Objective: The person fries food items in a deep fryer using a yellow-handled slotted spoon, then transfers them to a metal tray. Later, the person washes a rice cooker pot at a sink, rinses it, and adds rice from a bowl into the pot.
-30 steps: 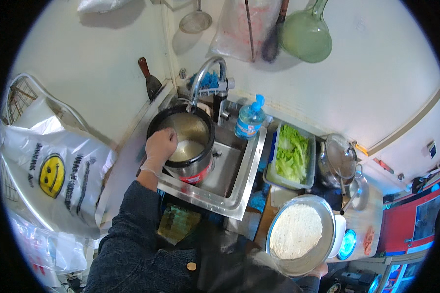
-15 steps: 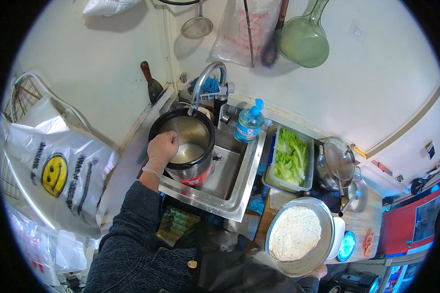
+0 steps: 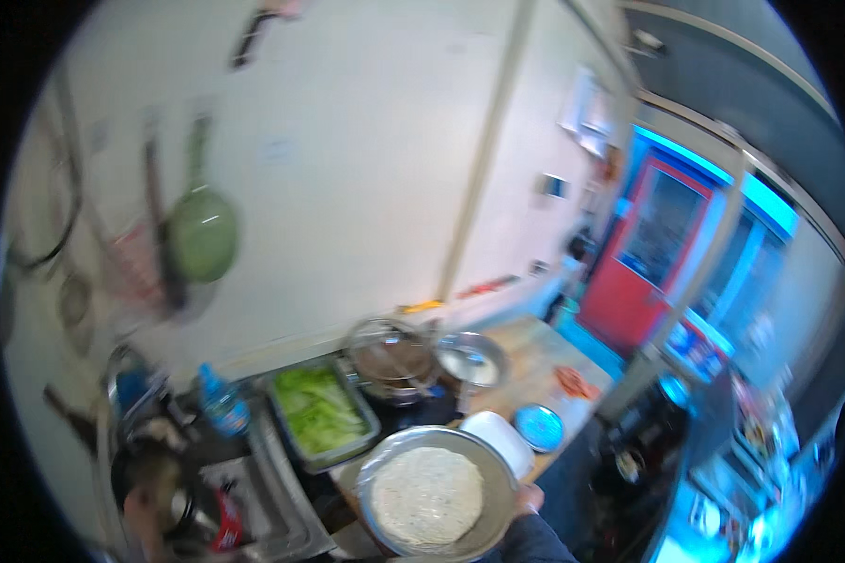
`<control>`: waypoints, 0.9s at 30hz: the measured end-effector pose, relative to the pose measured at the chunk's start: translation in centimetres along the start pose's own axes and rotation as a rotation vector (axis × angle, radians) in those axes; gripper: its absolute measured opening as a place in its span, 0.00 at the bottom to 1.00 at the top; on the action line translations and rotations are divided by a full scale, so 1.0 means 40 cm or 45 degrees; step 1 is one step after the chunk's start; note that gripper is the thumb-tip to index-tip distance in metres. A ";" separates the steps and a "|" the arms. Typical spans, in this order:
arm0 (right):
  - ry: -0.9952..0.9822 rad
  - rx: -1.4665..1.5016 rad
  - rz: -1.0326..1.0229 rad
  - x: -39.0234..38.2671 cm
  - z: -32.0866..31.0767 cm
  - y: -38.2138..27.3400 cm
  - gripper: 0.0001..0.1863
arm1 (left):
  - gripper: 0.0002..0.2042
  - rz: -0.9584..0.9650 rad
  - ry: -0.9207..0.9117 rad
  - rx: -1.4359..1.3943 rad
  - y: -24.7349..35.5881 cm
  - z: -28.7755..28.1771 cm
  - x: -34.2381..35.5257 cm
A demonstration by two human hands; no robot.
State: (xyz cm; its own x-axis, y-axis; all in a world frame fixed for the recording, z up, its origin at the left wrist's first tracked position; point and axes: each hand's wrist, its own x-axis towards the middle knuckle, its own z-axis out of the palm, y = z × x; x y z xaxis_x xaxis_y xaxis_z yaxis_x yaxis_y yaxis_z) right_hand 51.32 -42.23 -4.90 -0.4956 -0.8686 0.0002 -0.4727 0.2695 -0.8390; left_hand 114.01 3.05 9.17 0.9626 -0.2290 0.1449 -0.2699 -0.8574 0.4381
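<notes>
A large metal bowl (image 3: 496, 469) holds a pale, speckled, dough-like mass (image 3: 427, 494). My right hand (image 3: 529, 499) grips the bowl's outer rim on the right, fingers curled at the edge. At the lower left, my left hand (image 3: 143, 516) is at the near side of a dark-rimmed metal pot (image 3: 183, 469) in the sink. Motion blur smears it, so its fingers cannot be read. The pot has a red patch on its side.
Behind the bowl are a tub of lettuce (image 3: 317, 408), a glass-lidded pan (image 3: 391, 357) and a smaller pan (image 3: 474, 361). A blue round tin (image 3: 538, 428) sits on the wooden counter (image 3: 526, 347). A blue bottle (image 3: 223, 403) stands by the sink (image 3: 291, 516). A red door (image 3: 643, 244) is farther right.
The view has swung to the right, bringing the red door and right-hand counter into sight. The sink, pot and left hand now lie at the lower left. My right hand still has the bowl.
</notes>
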 end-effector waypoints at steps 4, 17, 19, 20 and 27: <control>0.048 -0.088 0.218 -0.051 -0.021 -0.076 0.11 | 0.18 0.008 -0.222 0.109 0.084 -0.103 -0.048; 0.052 -0.060 0.240 -0.067 -0.022 -0.105 0.10 | 0.17 0.139 -0.060 0.099 0.024 -0.062 -0.012; 0.025 -0.055 0.198 -0.051 -0.015 -0.080 0.11 | 0.11 0.228 0.209 0.093 -0.022 0.000 0.026; 0.065 -0.173 0.114 -0.037 -0.010 -0.063 0.11 | 0.12 0.146 0.144 0.091 -0.047 0.019 0.032; -0.191 -1.491 -0.978 0.072 -0.010 0.042 0.12 | 0.15 -0.059 0.123 0.053 -0.035 0.018 -0.013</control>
State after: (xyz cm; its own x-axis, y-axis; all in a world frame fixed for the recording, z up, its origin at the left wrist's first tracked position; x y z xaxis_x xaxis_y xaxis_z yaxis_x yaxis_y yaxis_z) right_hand 48.83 -44.11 -6.11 0.2054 -0.9706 0.1255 -0.9469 -0.1647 0.2762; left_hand 113.89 4.04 7.85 0.9667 -0.1447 0.2110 -0.2218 -0.8851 0.4091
